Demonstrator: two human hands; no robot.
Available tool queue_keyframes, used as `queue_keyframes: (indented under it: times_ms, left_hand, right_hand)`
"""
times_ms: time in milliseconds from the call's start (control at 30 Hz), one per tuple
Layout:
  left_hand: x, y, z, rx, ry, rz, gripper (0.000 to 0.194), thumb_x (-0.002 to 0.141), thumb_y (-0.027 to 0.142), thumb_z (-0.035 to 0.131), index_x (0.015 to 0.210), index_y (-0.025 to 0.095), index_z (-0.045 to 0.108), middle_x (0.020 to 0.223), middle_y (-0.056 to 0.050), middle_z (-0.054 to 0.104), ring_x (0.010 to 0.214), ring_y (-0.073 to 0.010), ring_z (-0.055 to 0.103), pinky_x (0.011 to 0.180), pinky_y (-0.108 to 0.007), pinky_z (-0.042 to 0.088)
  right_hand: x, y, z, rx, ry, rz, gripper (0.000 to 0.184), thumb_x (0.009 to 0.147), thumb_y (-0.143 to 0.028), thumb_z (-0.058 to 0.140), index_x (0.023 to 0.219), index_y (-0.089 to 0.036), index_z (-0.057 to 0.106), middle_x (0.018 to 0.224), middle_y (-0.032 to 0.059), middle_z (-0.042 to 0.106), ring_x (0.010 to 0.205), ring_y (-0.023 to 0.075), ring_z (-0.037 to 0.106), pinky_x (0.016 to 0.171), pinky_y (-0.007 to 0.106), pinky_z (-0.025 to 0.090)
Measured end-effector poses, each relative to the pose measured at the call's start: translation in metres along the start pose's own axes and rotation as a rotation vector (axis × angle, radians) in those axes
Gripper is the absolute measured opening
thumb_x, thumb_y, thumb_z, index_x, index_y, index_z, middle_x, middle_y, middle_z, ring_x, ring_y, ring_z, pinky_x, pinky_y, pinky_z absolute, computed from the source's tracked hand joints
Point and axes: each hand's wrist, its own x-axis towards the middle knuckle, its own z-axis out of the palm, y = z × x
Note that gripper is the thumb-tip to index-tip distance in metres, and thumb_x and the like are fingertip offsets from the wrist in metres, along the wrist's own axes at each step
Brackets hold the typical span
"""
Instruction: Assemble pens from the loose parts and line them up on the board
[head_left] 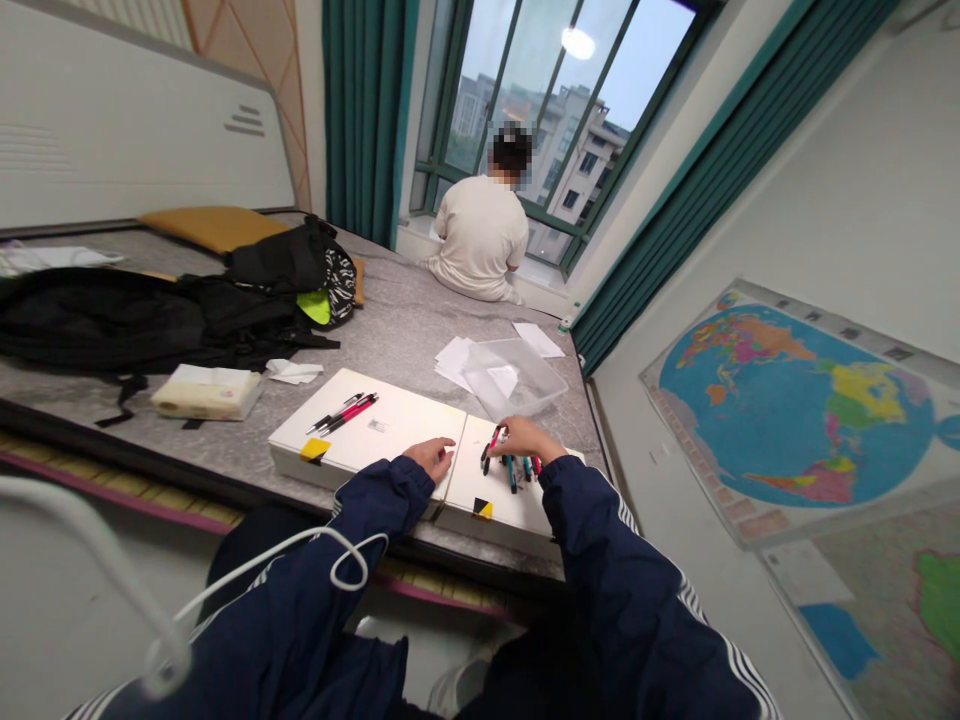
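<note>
Right hand (529, 438) closed on pens (510, 472), count unclear; left hand (431, 458) open, resting on white box (405, 425); two pens (341, 412) lie on its lid, print unreadable; one clear tub (510, 378) just beyond

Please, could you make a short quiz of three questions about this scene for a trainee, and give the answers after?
1. True or false: the right hand is nearer the colored pens than the left hand is.
2. What lies on the left white panel? A) a pair of pens B) scissors C) a cup
3. Which way does the seated person by the window face?

Key: 1 true; 2 A; 3 toward the window, with the back to the camera.
</note>
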Motion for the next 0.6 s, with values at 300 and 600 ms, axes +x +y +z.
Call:
queue_keyframes:
  times_ms: [300, 600]
  left_hand:
    - [0.000, -0.010, -0.002, -0.075, -0.114, 0.154, 0.047, 0.083, 0.023, 0.046, 0.130, 0.021, 0.048, 0.103, -0.007, 0.065, 0.090, -0.0188, 0.061, 0.081, -0.031, 0.048]
    - [0.002, -0.022, 0.015, -0.080, 0.011, 0.141, 0.037, 0.091, 0.034, 0.039, 0.116, 0.016, 0.060, 0.100, -0.011, 0.066, 0.094, -0.0185, 0.061, 0.084, -0.029, 0.047]
  right_hand:
    - [-0.009, -0.059, 0.039, 0.364, -0.334, -0.241, 0.040, 0.066, -0.044, 0.071, 0.094, -0.016, 0.070, 0.082, 0.0026, 0.068, 0.073, 0.0146, 0.059, 0.065, 0.022, 0.045]
    - [-0.003, -0.007, 0.016, 0.162, 0.137, -0.063, 0.033, 0.077, -0.041, 0.062, 0.092, -0.011, 0.066, 0.084, 0.0068, 0.066, 0.073, 0.0151, 0.058, 0.067, 0.024, 0.041]
